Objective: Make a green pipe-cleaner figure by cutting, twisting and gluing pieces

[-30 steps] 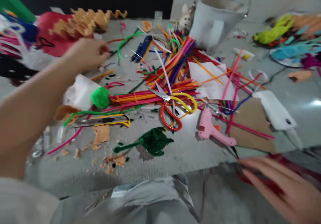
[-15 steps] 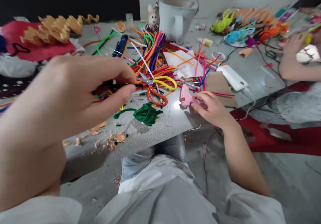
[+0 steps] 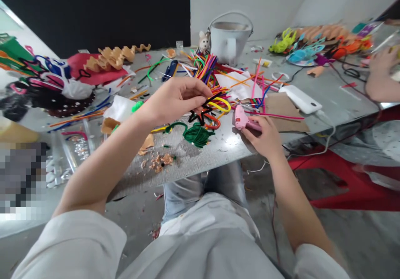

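Note:
My left hand (image 3: pixel 176 99) hovers over the grey table (image 3: pixel 200 154), its fingers pinched on a bent black pipe cleaner (image 3: pixel 201 111) that dangles below them. Just under it lies a dark green pipe-cleaner bundle (image 3: pixel 196 134). My right hand (image 3: pixel 262 136) rests at the table's near edge, fingers wrapped round the handle of a pink glue gun (image 3: pixel 242 118). A heap of coloured pipe cleaners (image 3: pixel 208 72) lies beyond both hands, with orange and yellow scissors (image 3: pixel 218 110) partly hidden behind the black piece.
A white metal watering can (image 3: pixel 229 41) and a small plush toy (image 3: pixel 204 43) stand at the back. A white phone (image 3: pixel 300 99) on brown cardboard lies right. Another person's hand (image 3: pixel 379 74) works at far right. Red felt, tan paper shapes and scraps lie left.
My left hand has come back from the far left, holding the black pipe cleaner over the table's middle. My right hand rose from below the table edge and took the pink glue gun.

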`<state>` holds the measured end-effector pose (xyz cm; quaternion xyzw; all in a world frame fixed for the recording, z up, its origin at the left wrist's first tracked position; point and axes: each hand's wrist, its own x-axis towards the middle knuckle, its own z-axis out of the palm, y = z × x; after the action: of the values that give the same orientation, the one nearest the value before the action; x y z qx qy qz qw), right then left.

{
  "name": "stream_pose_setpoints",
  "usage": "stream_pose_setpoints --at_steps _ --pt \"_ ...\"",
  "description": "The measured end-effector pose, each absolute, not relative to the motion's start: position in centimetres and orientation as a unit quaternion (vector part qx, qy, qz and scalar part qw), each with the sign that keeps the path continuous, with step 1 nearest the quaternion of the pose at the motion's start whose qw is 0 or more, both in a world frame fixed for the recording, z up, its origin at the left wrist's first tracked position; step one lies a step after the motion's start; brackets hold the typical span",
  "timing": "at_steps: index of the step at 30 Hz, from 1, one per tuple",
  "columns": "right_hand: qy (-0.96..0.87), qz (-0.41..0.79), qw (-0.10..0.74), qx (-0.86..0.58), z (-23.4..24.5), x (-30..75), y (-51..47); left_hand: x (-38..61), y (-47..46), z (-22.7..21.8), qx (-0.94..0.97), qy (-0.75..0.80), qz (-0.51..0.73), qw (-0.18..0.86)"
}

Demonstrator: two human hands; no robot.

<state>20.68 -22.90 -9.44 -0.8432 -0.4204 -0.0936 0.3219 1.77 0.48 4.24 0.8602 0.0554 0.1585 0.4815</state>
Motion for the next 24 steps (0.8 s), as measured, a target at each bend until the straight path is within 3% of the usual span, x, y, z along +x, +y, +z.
stream_pose_setpoints --at_steps 18,24 --pt "-0.425 -0.147 0.355 -0.820 -11.1 21.4 -22.8 0.8 0.5 5.0 0.885 -0.059 0.156 0.434" --pt "-0.417 -0.153 0.358 -0.822 -11.0 21.3 -22.7 0.6 3.7 4.8 0.922 0.006 0.217 0.320"
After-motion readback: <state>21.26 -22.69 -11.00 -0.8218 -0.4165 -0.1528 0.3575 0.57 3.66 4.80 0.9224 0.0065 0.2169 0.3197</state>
